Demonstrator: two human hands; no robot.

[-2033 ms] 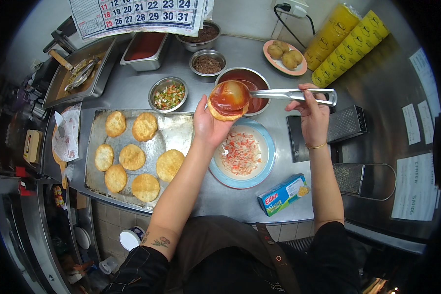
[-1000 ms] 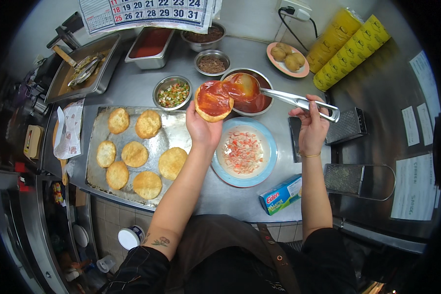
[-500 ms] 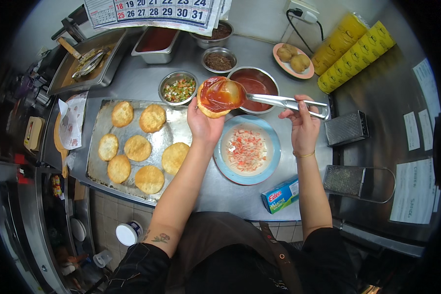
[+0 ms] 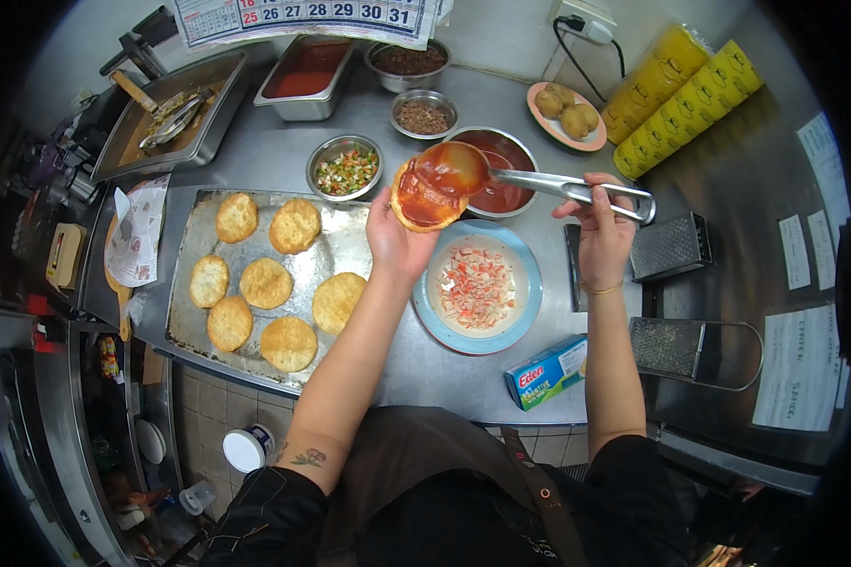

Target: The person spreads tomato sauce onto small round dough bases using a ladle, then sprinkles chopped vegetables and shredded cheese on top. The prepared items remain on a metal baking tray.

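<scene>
My left hand (image 4: 397, 244) holds up a small round flatbread (image 4: 427, 219) coated with red sauce. In my right hand (image 4: 603, 234) is the handle of a large metal serving spoon (image 4: 563, 185). The spoon's sauce-covered bowl lies over the upper part of the bread, apparently touching the sauce. Just behind it stands a metal bowl (image 4: 533, 163) of red sauce, partly hidden by the spoon. Below the bread sits a blue-rimmed plate (image 4: 528, 307) holding chopped red-and-white pieces (image 4: 477, 283) that look like crab stick.
A metal tray (image 4: 194, 283) with several plain flatbreads lies at left. Behind are bowls of diced vegetables (image 4: 345, 172) and brown crumbly filling (image 4: 423, 117), and a sauce pan (image 4: 304, 80). Box graters (image 4: 669, 248) and a blue carton (image 4: 547, 371) are at right.
My right hand has moved right and slightly up, drawing the spoon's bowl across the upper bread. My left hand and the bread have shifted a little to the right.
</scene>
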